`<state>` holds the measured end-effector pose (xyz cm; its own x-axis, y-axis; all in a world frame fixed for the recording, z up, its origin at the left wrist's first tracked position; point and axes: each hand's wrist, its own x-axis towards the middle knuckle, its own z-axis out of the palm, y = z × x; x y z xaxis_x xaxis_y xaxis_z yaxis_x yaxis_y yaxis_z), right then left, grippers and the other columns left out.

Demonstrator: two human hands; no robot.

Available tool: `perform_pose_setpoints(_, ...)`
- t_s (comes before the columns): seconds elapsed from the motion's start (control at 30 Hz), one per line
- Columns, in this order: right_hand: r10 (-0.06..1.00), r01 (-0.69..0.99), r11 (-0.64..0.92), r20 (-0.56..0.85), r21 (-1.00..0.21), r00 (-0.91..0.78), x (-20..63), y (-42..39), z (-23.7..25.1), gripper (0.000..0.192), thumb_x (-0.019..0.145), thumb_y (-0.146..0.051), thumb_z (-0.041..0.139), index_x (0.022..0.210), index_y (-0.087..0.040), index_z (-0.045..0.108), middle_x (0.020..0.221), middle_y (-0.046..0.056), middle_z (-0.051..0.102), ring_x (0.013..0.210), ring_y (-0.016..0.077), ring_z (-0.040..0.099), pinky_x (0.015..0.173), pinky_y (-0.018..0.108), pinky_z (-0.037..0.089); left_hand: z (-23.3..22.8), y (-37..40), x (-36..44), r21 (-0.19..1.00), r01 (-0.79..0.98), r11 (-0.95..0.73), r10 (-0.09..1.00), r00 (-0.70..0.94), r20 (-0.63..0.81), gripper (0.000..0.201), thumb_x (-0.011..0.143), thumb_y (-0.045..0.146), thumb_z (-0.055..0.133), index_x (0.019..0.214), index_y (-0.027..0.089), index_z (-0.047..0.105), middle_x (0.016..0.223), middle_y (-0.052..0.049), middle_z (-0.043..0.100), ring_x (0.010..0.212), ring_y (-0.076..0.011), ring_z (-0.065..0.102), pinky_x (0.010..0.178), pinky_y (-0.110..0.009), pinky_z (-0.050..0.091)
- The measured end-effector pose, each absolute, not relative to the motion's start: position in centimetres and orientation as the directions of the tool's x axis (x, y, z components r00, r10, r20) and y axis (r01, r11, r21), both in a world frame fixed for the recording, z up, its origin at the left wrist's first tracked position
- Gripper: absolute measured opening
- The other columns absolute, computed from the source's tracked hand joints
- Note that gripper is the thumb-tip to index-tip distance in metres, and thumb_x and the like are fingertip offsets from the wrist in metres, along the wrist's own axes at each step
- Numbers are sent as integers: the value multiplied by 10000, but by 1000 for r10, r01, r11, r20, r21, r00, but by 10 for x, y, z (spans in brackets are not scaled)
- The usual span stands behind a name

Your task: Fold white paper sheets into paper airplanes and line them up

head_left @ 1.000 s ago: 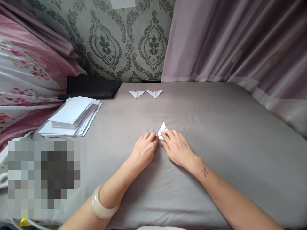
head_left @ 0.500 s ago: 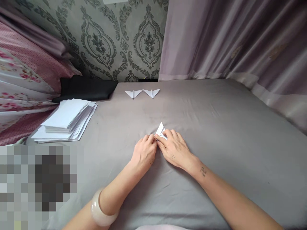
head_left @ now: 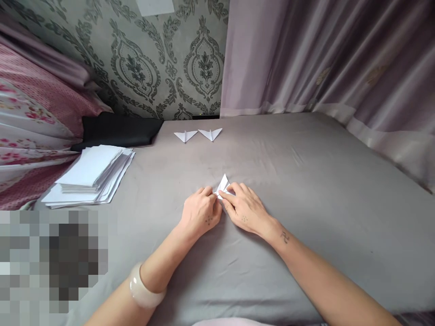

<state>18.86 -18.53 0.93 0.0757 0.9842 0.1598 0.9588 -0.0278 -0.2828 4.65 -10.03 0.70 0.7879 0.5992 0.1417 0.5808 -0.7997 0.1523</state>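
we locate the folded paper (head_left: 224, 182) near the middle of the gray sheet (head_left: 306, 190), directly in front of us and between our two hands. its pointed tip faces away from us; the lower part is covered by fingers.

left hand (head_left: 201, 212): we have it grasping the left corner of the folded paper, fingers curled inward. its fingertips are largely hidden, so we cannot tell the exact pinch. a pale bangle (head_left: 146, 290) encircles the left forearm.

right hand (head_left: 247, 206): we have it grasping the right side of the folded paper. the index finger lies across the paper toward the left hand, another fingertip rests on the upper face, and the thumb lies along the near edge.

beyond the hands, near the far edge of the sheet, we see two finished folded shapes with spread wings and a raised center ridge: the left paper plane (head_left: 186, 136) and the right paper plane (head_left: 210, 135), set side by side.

at far left we note a paper stack (head_left: 89, 168), unevenly aligned, with a black cloth (head_left: 122, 129) just behind it. a patterned wall (head_left: 170, 68) and a mauve curtain (head_left: 265, 59) bound the rear.
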Motion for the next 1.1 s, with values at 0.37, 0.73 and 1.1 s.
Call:
perform_pose_setpoints(0.37, 968, 960, -36, 231, -277, 103, 190, -187, 4, 264, 929, -215, 427, 1064, -214, 655, 1056, 84, 599, 939, 219, 524, 786, 349, 420, 5, -70, 56, 569, 647, -507, 753, 654, -74, 167, 832, 349, 601, 768, 194, 601, 798, -17, 608, 680, -150, 546, 573, -237, 347)
perform_pose_setpoints(0.73, 908, 410, -133, 55, -902, 415, 226, -176, -15, 545, 718, -71, 537, 1253, -166, 559, 1149, 92, 640, 1017, 169, 617, 911, 318, 485, -2, -77, 50, 875, 441, -199, 756, 637, -150, 252, 733, 405, 673, 783, 166, 611, 666, 21, 501, 576, -106, 420, 536, -215, 322)
perform_pose_setpoints(1.1, 967, 328, 29, 110, -944, 230, 215, -183, -3, 173, 762, -342, 686, 870, -209, 712, 848, 7, 666, 790, 160, 623, 731, 286, 483, 3, -81, 43, 817, 228, -529, 620, 762, 189, 165, 865, 350, 596, 843, 199, 659, 838, -27, 622, 785, -149, 519, 705, -249, 421)
